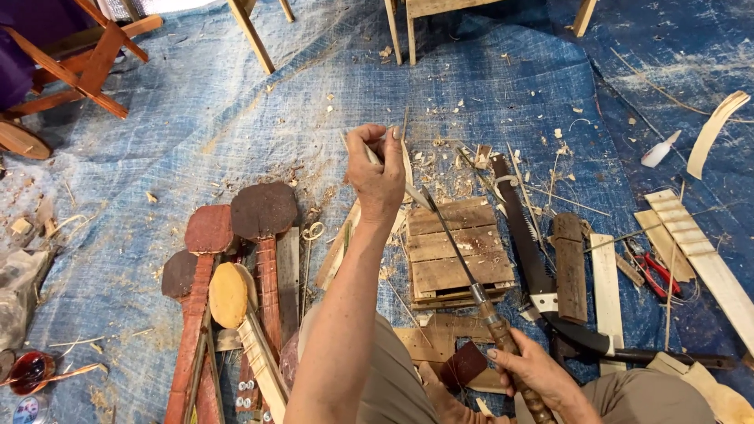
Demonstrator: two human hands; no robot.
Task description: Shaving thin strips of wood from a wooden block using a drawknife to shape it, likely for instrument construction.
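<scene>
My left hand (378,171) is raised over the middle of the blue tarp (196,126), pinching a thin pale wood sliver (411,194) between its fingers. My right hand (538,378) is low by my knee, gripping the wooden handle of a long narrow knife (459,251). The blade slants up and left, and its tip meets the sliver just below my left hand. Directly beneath the blade sits a small slatted wooden block (459,263).
Several paddle-shaped wooden pieces, brown (263,210) and yellow (228,294), lie at left. A handsaw (528,247), a dark plank (570,271), pale slats (699,251) and red pliers (658,272) lie at right. Shavings litter the tarp. Wooden furniture legs (251,35) stand at the top.
</scene>
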